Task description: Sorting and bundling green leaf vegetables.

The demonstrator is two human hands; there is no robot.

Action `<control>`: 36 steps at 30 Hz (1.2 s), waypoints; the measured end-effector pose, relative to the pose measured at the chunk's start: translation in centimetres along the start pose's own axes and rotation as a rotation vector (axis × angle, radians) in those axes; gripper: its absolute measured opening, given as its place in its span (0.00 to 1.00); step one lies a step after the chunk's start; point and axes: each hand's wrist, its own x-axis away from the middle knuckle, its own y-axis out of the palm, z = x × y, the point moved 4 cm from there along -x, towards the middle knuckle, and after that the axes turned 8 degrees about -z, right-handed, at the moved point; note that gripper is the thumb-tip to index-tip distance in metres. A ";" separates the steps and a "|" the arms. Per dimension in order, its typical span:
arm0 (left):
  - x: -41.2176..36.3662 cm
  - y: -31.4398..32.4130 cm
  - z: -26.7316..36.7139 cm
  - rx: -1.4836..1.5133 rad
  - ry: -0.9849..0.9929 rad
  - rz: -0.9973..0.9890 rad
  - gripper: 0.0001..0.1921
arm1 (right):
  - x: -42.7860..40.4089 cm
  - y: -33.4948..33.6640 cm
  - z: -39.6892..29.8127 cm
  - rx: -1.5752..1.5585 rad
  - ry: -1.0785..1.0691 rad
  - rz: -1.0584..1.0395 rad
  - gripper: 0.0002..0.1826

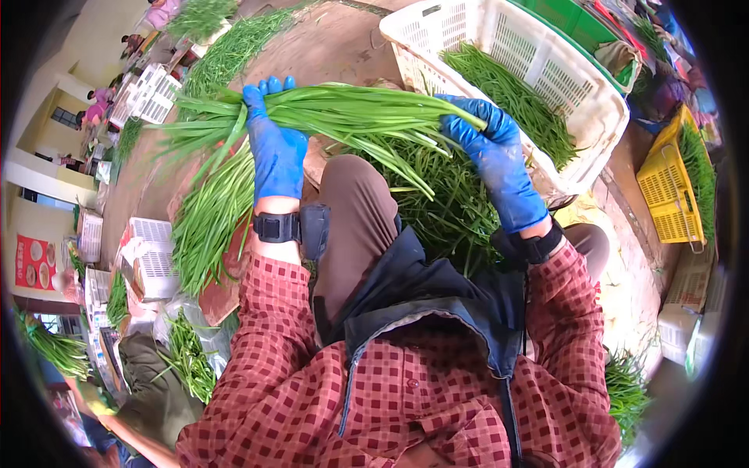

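Observation:
A long bunch of garlic chives (351,111) stretches across in front of me, its leafy tips at the left and its pale stem ends at the right. My left hand (278,146), in a blue rubber glove, holds the leafy part between thumb and fingers. In a matching glove, my right hand (497,161) pinches some stem ends; other stems hang loose below. Beneath the bunch, between my knees, lies a darker heap of greens (445,205). Another pile of chives (208,225) rests beside my left forearm, on a reddish surface (225,286).
A white plastic crate (576,128) partly filled with chives (509,99) stands beyond my right hand. Farther right is a yellow crate (667,187). More chives (240,50) cover the floor ahead. At lower left, another person's arm (137,439) reaches in near held greens (55,348).

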 end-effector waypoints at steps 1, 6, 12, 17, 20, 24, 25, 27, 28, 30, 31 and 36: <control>0.0 0.0 -0.2 0.000 -0.008 0.015 0.17 | 0.1 0.0 0.5 0.046 0.020 0.005 0.17; 0.8 0.7 -0.3 -0.117 -0.006 -0.081 0.18 | 0.0 -1.1 -0.9 0.612 -0.210 0.024 0.25; 0.9 1.7 0.1 -0.140 -0.014 -0.116 0.20 | 0.1 -1.6 -3.3 1.343 -0.252 -0.026 0.26; 1.7 2.6 0.3 -0.204 -0.007 -0.151 0.20 | -0.2 -2.1 -1.4 0.431 0.020 -0.157 0.14; 2.0 3.1 0.5 -0.222 0.014 -0.162 0.20 | 0.2 -2.2 -1.2 0.078 0.095 -0.114 0.20; 2.0 3.3 0.6 -0.175 -0.010 -0.150 0.20 | 1.1 -1.7 -2.0 0.006 0.093 -0.119 0.25; 2.0 3.4 0.5 -0.177 -0.016 -0.155 0.20 | 1.1 -1.6 -2.3 -0.051 0.042 -0.120 0.25; 2.0 3.4 0.4 -0.180 -0.030 -0.153 0.19 | 1.1 -1.8 -2.6 0.036 -0.004 -0.099 0.21; 2.0 3.3 0.4 -0.183 -0.037 -0.146 0.19 | 1.1 -1.7 -2.7 0.152 -0.051 -0.119 0.20; 2.2 3.2 0.4 -0.191 -0.044 -0.134 0.19 | 1.1 -1.8 -3.0 0.456 -0.157 -0.124 0.16; 2.2 3.2 0.4 -0.195 -0.045 -0.129 0.19 | 1.2 -1.7 -3.2 0.637 -0.258 -0.120 0.15; 2.2 2.3 0.3 -0.183 -0.089 -0.101 0.19 | 1.1 -2.1 -1.5 0.679 -0.297 0.059 0.07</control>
